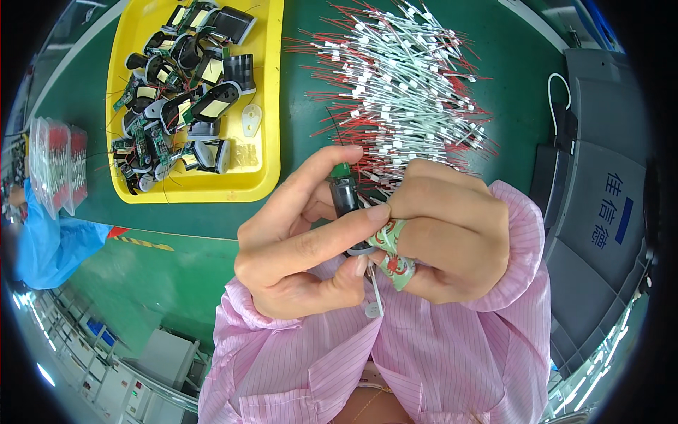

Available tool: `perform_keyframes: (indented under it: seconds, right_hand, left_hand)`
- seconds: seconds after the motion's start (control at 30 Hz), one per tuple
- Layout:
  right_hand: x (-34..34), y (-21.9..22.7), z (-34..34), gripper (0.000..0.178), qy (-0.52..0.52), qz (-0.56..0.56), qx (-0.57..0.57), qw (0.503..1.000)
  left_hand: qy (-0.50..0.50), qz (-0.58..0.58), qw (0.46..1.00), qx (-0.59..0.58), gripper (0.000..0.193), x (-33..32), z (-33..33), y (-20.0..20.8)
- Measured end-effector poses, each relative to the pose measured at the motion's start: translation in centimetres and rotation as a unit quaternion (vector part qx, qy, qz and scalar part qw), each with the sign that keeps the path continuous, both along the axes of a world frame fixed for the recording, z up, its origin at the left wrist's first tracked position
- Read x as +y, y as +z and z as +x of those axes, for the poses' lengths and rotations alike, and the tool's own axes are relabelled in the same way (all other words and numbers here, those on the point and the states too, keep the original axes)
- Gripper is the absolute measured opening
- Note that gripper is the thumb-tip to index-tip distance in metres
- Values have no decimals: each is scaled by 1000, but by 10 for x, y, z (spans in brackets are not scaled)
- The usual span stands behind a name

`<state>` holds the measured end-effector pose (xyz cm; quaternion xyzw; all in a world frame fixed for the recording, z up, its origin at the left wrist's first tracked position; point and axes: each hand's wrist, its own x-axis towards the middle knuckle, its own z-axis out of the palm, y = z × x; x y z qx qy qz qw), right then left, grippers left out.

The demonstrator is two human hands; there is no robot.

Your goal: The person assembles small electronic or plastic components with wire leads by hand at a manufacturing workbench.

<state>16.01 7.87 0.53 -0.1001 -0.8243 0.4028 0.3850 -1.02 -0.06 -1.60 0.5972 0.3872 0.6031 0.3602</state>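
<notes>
In front of my chest, my left hand point(300, 244) grips a small black housing point(344, 198) between its fingers and thumb. A green circuit board edge shows at the housing's upper end, and a thin dark wire sticks up from there. My right hand point(452, 233) is closed against the housing's right side, its fingertips meeting my left ones. Green printed wraps point(395, 265) cover two of its fingers. What those fingers pinch is hidden. Below the fingertips hangs a thin white lead point(376, 290), beside a small round whitish piece point(372, 309).
A yellow tray point(272, 141) at the left holds several black housings with circuit boards. Beyond my hands lies a big pile of red-and-white wire leads point(402, 85). Clear plastic packs point(60, 166) stand at the far left, near a person's blue sleeve point(56, 244). A grey case point(607, 162) stands right.
</notes>
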Motion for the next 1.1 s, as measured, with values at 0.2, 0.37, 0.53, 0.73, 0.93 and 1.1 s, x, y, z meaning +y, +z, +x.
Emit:
perform_keyframes:
  seconds: [0.2,0.37,0.53,0.73,0.93,1.1]
  right_hand:
    - [-4,1,3,29,-23,-7,-8,1000]
    - [-4,7,-1,30,-40,45,-22,998]
    - [-2,4,2,25,-8,-27,-15,999]
    - [-4,5,9,15,10,-122,-16,992]
    - [-6,9,11,19,17,-162,-38,986]
    - [-8,5,10,23,26,-165,-19,986]
  left_hand:
    - [-13,-17,1000,-12,33,1,3,1]
    - [-22,-16,999,-34,32,-1,3,-2]
    - [-22,-19,997,-67,41,-1,0,-6]
    - [-48,-28,992,-113,47,-2,-1,-9]
    - [-65,-42,989,-127,47,-3,-5,-6]
    - [-64,-33,987,-146,46,-3,-2,-7]
